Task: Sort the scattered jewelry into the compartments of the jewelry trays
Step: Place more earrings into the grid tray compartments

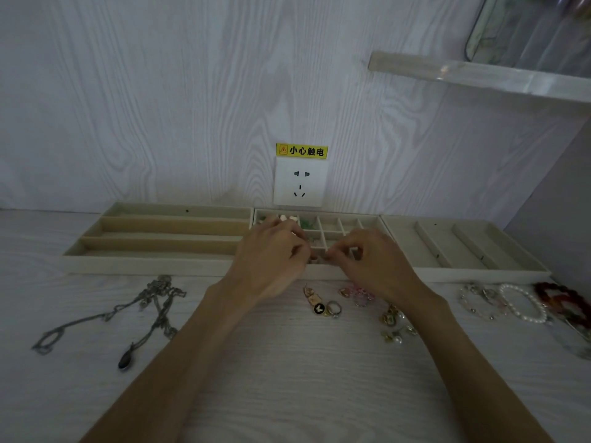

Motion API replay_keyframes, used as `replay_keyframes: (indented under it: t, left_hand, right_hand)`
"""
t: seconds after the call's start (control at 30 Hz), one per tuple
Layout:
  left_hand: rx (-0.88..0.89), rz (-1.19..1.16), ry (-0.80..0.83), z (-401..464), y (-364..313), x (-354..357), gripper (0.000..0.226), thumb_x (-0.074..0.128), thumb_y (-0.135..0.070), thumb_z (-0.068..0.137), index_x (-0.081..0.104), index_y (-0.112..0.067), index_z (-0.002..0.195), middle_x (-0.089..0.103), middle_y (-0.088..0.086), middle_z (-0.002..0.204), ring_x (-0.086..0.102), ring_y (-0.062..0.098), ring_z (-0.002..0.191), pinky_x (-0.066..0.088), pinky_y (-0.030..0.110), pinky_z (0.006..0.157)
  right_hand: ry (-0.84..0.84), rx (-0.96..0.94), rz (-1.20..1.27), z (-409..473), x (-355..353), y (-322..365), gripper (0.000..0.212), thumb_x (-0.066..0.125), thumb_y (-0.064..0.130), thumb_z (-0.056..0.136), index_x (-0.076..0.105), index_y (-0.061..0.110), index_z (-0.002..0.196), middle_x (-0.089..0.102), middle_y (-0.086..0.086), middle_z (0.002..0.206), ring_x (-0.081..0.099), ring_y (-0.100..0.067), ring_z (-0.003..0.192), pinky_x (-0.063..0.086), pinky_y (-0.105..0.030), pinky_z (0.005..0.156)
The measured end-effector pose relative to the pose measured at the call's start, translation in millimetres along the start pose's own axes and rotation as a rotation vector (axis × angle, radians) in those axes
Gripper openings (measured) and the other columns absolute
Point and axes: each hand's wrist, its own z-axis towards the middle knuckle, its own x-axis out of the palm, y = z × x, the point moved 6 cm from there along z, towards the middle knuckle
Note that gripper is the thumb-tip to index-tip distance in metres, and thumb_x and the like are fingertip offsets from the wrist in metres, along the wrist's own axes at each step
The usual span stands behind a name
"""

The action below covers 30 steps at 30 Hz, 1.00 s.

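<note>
Pinching one small blurred piece between left hand (271, 254) and right hand (367, 260), over gridded tray (367, 223)

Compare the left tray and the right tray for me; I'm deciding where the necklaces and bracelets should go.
The beige left tray with long slots is divided into channels running side to side; the beige right tray has channels running front to back. The left tray's channels look longer, the right tray's shorter. Silver chain necklaces lie before the left tray; the white pearl bracelet lies before the right one. Both share the same pale lining and hold almost nothing.
</note>
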Motion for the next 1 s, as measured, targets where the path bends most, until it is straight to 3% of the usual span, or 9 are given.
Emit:
replay_keyframes:
  t: [0.13, 0.27, 0.37, 0.53, 0.67, 0.77, 0.83, 1.0]
  left_hand:
    - [0.004, -0.004, 0.006, 0.7, 0.8, -1.0, 0.037, 0.036, -0.023, 0.094, 0.071, -0.029, 0.103, 0.055, -0.015, 0.121, 0.039, 0.009, 0.108, 0.03, 0.024, 0.084]
    - [0.034, 0.029, 0.039, -0.7, -1.5, 2.4, 0.037, 0.035, -0.024, 0.094, 0.07, -0.029, 0.105, 0.053, -0.016, 0.123, 0.037, 0.008, 0.106, 0.024, 0.022, 0.08]
    - [0.029, 0.048, 0.043, -1.8, -1.8, 3.4, 0.037, 0.035, -0.024, 0.095, 0.071, -0.027, 0.106, 0.053, -0.016, 0.123, 0.036, 0.007, 0.107, 0.022, 0.021, 0.077]
    - [0.034, 0.007, -0.04, 0.1, -0.5, -2.8, 0.039, 0.033, -0.025, 0.096, 0.071, -0.031, 0.103, 0.057, -0.015, 0.118, 0.04, 0.008, 0.108, 0.031, 0.023, 0.085]
    - [0.036, 0.057, -0.077, 0.2, 3.8, -4.5, 0.046, 0.028, -0.03, 0.091, 0.073, -0.027, 0.098, 0.058, -0.016, 0.117, 0.04, 0.007, 0.106, 0.031, 0.022, 0.081]
    - [0.03, 0.096, -0.042, -0.2, 5.0, -2.9, 0.045, 0.029, -0.031, 0.093, 0.073, -0.025, 0.098, 0.056, -0.017, 0.119, 0.04, 0.008, 0.108, 0.029, 0.023, 0.078]
    - [0.035, 0.095, -0.036, -0.1, 4.3, -2.9, 0.051, 0.024, -0.034, 0.088, 0.074, -0.026, 0.098, 0.056, -0.017, 0.119, 0.039, 0.008, 0.108, 0.03, 0.023, 0.078]
    - [0.022, 0.101, 0.006, -0.5, 4.0, 1.1, 0.038, 0.035, -0.026, 0.094, 0.073, -0.024, 0.098, 0.054, -0.015, 0.123, 0.039, 0.01, 0.109, 0.033, 0.025, 0.082]
  right_hand:
    - [0.095, -0.082, -0.107, -0.5, 7.1, 4.3, 0.038, 0.035, 0.035, 0.096, 0.072, 0.028, 0.086, 0.052, 0.01, 0.077, 0.044, -0.011, 0.085, 0.036, -0.033, 0.084]
    - [0.084, -0.105, -0.132, 0.3, 8.2, 2.5, 0.056, 0.022, 0.049, 0.096, 0.073, 0.027, 0.093, 0.058, 0.012, 0.09, 0.039, -0.008, 0.091, 0.033, -0.033, 0.089]
    - [0.046, -0.121, -0.144, 0.8, 5.8, 4.6, 0.064, 0.016, 0.051, 0.097, 0.073, 0.023, 0.092, 0.057, 0.013, 0.088, 0.038, -0.005, 0.089, 0.031, -0.03, 0.09]
    - [-0.158, -0.115, -0.028, -1.0, -9.4, 7.4, 0.062, 0.014, 0.056, 0.094, 0.072, 0.032, 0.089, 0.057, 0.015, 0.091, 0.041, -0.005, 0.094, 0.023, -0.023, 0.081]
    - [-0.098, -0.11, -0.065, -0.5, 0.1, 6.0, 0.059, 0.017, 0.048, 0.096, 0.073, 0.031, 0.089, 0.054, 0.019, 0.105, 0.038, -0.004, 0.108, 0.02, -0.02, 0.089]
    - [-0.066, -0.126, -0.082, -1.8, 4.7, 8.6, 0.061, 0.017, 0.046, 0.098, 0.073, 0.023, 0.093, 0.047, 0.023, 0.104, 0.036, -0.003, 0.111, 0.024, -0.026, 0.097]
    - [-0.067, -0.129, -0.103, -1.6, 4.6, 10.2, 0.062, 0.016, 0.048, 0.098, 0.073, 0.023, 0.094, 0.046, 0.024, 0.103, 0.036, -0.002, 0.11, 0.021, -0.022, 0.094]
    - [-0.064, -0.088, -0.168, -0.5, 3.3, 6.6, 0.054, 0.022, 0.044, 0.1, 0.071, 0.021, 0.1, 0.058, 0.015, 0.114, 0.038, -0.006, 0.111, 0.016, -0.018, 0.088]
